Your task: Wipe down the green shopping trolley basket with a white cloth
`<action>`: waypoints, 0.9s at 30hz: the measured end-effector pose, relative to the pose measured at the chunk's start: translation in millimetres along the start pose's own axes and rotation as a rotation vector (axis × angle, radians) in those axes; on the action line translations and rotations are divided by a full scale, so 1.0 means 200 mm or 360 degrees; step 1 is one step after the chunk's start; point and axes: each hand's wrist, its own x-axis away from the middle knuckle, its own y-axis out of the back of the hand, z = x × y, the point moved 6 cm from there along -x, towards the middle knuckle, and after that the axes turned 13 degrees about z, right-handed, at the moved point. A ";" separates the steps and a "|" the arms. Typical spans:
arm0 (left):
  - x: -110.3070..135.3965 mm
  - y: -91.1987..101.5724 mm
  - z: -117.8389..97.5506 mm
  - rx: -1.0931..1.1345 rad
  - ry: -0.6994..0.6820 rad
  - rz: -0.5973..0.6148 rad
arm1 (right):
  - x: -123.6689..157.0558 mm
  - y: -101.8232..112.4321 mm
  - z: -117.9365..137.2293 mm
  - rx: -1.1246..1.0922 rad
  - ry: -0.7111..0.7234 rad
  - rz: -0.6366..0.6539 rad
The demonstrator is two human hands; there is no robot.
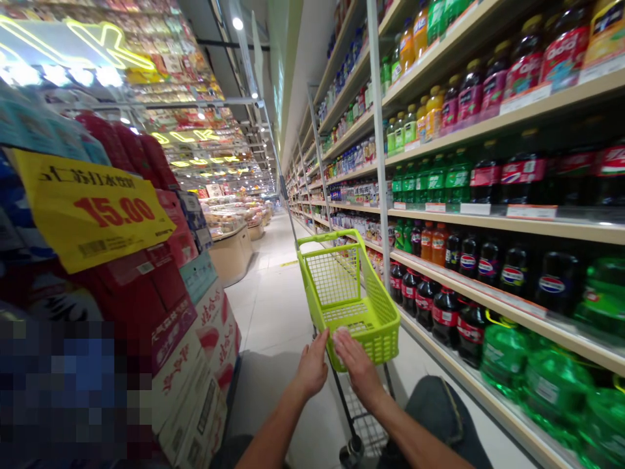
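A lime-green plastic shopping cart (pixel 385 319) stands in the aisle just ahead, its basket holding nothing that I can see. My left hand (pixel 313 366) is by the near left corner of the basket, fingers stretched upward. Close beside it, my right hand (pixel 354 361) has its fingers extended in front of the basket's near wall; the fingertips are slightly blurred. Neither hand shows anything held. Whether either one touches the basket I cannot make out. Below the hands are the cart's dark frame and a wire lower rack (pixel 366 423).
Shelves (pixel 488 218) of soda bottles line the right side, with large green bottles (pixel 554 384) at the bottom. Stacked drink cartons (pixel 215 332) and a yellow price sign (pixel 97 212) stand at left. Display bins (pixel 227 251) line the pale floor (pixel 263 306) farther along.
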 end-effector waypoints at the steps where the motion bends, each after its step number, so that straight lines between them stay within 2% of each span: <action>1: 0.02 -0.01 0.01 0.0000 -0.0029 -0.0055 | 0.04 -0.05 0.04 0.0011 0.0042 0.0025; 3: 0.06 -0.02 0.04 -0.0001 -0.0080 -0.0168 | 0.13 -0.13 0.07 0.0043 0.0105 0.0066; 5: 0.09 -0.04 0.06 -0.0028 -0.0096 -0.0201 | 0.23 -0.13 0.03 0.0057 0.0114 0.0083; 7: 0.09 -0.06 0.06 -0.0105 -0.0040 -0.0184 | 0.25 -0.06 -0.04 0.0057 0.0068 0.0072; 11: 0.02 -0.02 -0.03 -0.0375 0.0136 -0.0235 | 0.14 0.11 -0.13 0.0082 -0.0007 0.0043; 14: -0.03 -0.03 -0.13 -0.0591 0.0094 -0.0059 | 0.14 0.10 -0.12 0.0165 0.0074 0.0025; 16: -0.04 -0.05 -0.16 -0.0696 0.0116 0.0089 | 0.19 0.07 -0.11 0.0205 0.0129 0.0036; 18: -0.03 -0.05 -0.16 -0.0758 0.0183 0.0166 | 0.22 0.07 -0.11 0.0170 0.0090 0.0040; 22: -0.02 -0.03 -0.17 -0.0790 0.0246 0.0232 | 0.22 0.16 -0.19 0.0015 -0.0132 0.0000; 27: 0.00 -0.02 -0.16 -0.0734 0.0237 0.0268 | 0.29 0.07 -0.26 -0.0010 -0.0198 0.0075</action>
